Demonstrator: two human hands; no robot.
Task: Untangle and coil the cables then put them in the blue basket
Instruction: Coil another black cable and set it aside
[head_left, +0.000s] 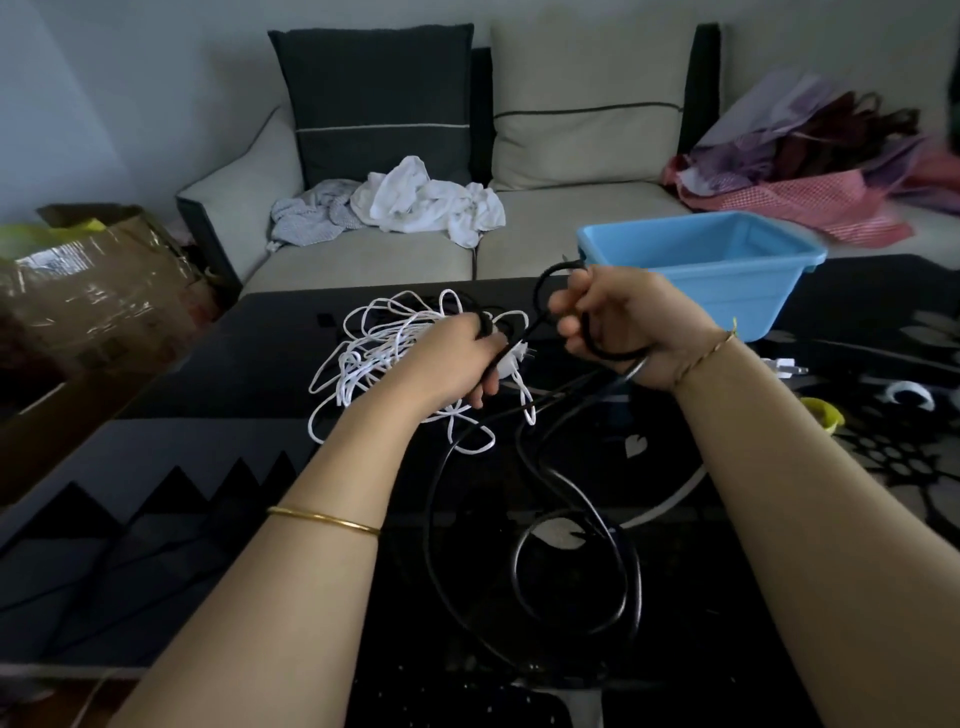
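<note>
Two grips on black cable (628, 571): left hand (457, 358), right hand (623, 322).

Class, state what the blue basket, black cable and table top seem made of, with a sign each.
Blue basket: probably moulded plastic, smooth, even colour. Black cable: probably rubbery or plastic sheath, faint sheen, loops freely. Table top: seemingly dark glass, glossy, reflective.
</note>
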